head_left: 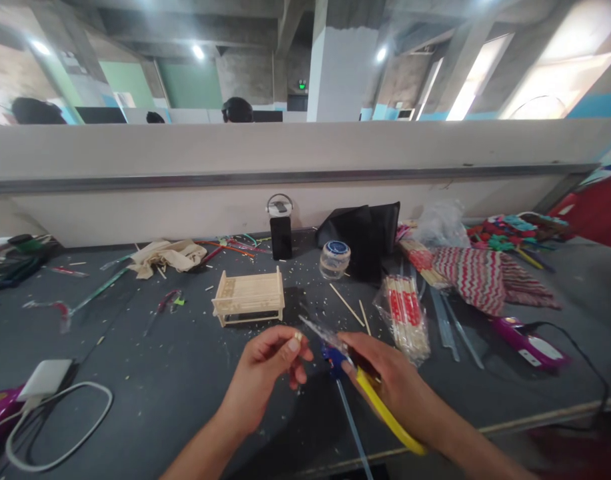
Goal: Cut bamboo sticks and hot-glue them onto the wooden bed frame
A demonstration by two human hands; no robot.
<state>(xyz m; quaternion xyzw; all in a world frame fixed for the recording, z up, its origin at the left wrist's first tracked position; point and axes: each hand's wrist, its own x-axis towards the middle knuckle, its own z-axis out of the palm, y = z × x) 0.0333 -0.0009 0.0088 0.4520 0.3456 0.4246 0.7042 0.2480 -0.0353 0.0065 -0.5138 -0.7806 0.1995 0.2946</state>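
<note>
Near the middle of the dark table, my left hand (273, 367) pinches a small pale wooden piece (298, 336) between thumb and fingertips. To its right, my right hand (390, 377) is wrapped round yellow-handled pliers or cutters (385, 410), whose metal tip points up and left toward the left hand. A blue tool part (334, 357) with a clear glue stick (353, 427) shows beside the right hand; whether it is held or lies on the table I cannot tell. Beyond my left hand stands a small model of pale sticks (250, 297), like a bench or bed.
Behind are a round jar (335, 259), a phone (281, 237) and a black pouch (368, 233). Bagged sticks (406, 313), knitted cloth (473, 277) and a purple device (530, 343) lie right. A white charger (48, 379) with cable is at left. Loose sticks and scraps lie about.
</note>
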